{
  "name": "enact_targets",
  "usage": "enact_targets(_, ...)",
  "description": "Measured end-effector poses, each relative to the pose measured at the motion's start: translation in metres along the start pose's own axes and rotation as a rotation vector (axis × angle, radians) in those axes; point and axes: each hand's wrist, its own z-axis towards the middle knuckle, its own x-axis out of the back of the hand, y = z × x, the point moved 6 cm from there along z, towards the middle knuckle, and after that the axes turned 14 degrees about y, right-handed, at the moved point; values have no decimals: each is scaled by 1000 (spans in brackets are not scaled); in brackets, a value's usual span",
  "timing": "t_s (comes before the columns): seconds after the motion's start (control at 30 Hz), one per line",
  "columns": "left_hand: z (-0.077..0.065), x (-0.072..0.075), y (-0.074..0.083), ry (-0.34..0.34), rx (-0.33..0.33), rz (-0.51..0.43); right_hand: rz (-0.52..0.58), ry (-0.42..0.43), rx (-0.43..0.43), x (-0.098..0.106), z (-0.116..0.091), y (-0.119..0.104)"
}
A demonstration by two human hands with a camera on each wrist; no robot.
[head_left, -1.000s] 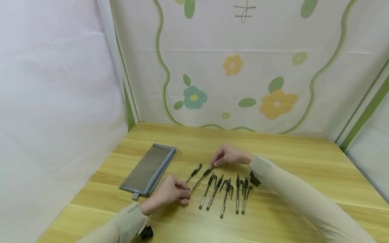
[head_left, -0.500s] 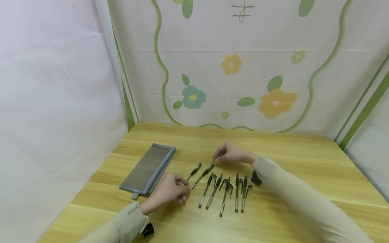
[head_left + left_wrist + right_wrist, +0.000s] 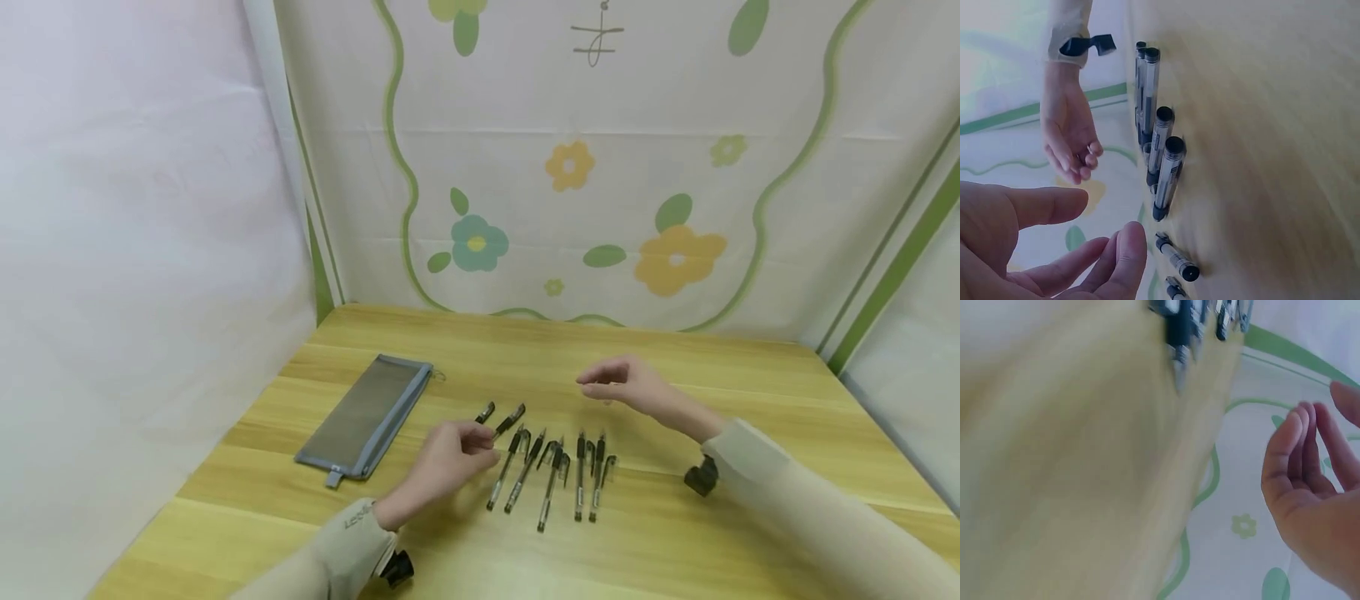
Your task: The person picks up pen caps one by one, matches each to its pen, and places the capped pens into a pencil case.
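My left hand (image 3: pixel 452 458) hovers over two capped black gel pens, hiding their lower parts; the grip of the nearer capped pen (image 3: pixel 510 419) shows past its fingertips. In the left wrist view, thumb and fingers (image 3: pixel 1130 250) stand apart with nothing between them. Several uncapped gel pens (image 3: pixel 549 498) lie in a loose row to the right, clear barrels toward me and tips away, with black caps (image 3: pixel 610 467) beside them. Beyond the row, at its right, my right hand (image 3: pixel 637 390) is raised above the table, fingers loosely bent and holding nothing.
A grey mesh zipper pouch (image 3: pixel 358 412) lies flat on the wooden table (image 3: pixel 675 533), left of the pens, its zip along the right side. White cloth walls with printed flowers (image 3: pixel 681 260) stand behind the table and at both sides.
My right hand has left the capped pen's end and moved right and up. My left hand has let go of that pen and shifted slightly right over it. The pouch stays put.
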Motion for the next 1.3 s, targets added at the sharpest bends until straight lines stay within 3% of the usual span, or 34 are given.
enact_targets(0.23,2,-6,-4,-25,-2,-3,54,60,-73,17,-41,13)
enact_targets(0.4,4,-13,-10,-50,-8,-1,66,61,-84,21,-56,17)
enact_targets(0.93,3,-26,-16,-102,14,-6,133,2,-108,6,-68,17)
enact_targets(1.3,-1,-21,-14,-101,-43,37,181,-29,-86,2,-70,17)
